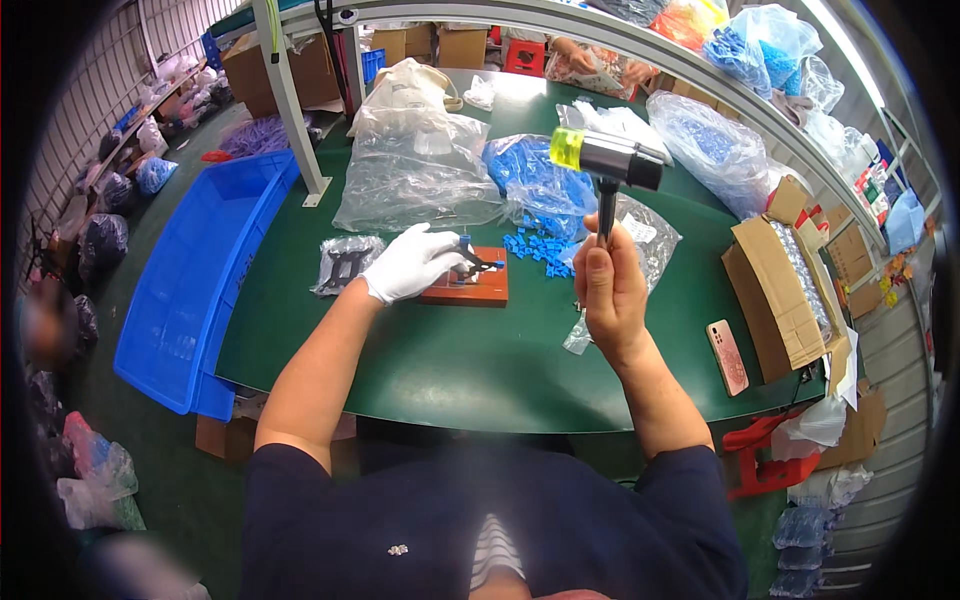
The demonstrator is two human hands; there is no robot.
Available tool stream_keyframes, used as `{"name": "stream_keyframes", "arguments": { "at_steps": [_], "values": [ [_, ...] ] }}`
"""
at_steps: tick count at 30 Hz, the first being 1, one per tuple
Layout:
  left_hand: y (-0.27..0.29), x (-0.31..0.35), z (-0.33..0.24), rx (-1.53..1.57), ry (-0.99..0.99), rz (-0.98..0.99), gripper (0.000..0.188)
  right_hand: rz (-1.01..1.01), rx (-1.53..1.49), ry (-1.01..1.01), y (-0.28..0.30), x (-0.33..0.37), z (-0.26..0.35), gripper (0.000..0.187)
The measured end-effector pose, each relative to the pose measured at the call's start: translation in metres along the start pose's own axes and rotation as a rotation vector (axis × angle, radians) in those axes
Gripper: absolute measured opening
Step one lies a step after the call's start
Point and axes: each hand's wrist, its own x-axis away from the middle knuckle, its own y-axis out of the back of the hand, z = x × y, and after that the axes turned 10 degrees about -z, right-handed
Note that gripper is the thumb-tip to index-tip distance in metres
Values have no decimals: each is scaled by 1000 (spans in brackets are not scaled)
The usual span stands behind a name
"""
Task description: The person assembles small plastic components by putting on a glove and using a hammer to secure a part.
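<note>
My right hand (612, 285) is bare and grips the black handle of a mallet (612, 160), raised above the table. The mallet's head has a clear yellow face on one end and a dark face on the other. My left hand (413, 265), in a white glove, has its fingers closed on a small black part (483, 264) over a reddish-brown block (478, 293). A blue piece (465, 242) stands up beside the fingertips. The glove partly hides the black part. Right of the block lies a pile of small blue plastic pieces (545, 250).
A bag with black parts (347, 262) lies left of my glove. Clear plastic bags (415, 170) and a blue-filled bag (540, 175) lie behind. A blue tub (190, 290) flanks the green table (430, 375). On the right are a phone (727, 358) and cardboard box (765, 290). Another person's hands (635, 72) show at the far side.
</note>
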Motion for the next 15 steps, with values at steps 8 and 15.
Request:
{"name": "stream_keyframes", "arguments": {
  "at_steps": [8, 15],
  "values": [
    [-4, -10, -9, 38, 72, 64, 19, -43, 115, 185, -10, 5, -72, 35],
    [-4, -14, -22, 98, 336, -46, 52, 14, -35, 42, 1, 24, -89, 38]
  ]
}}
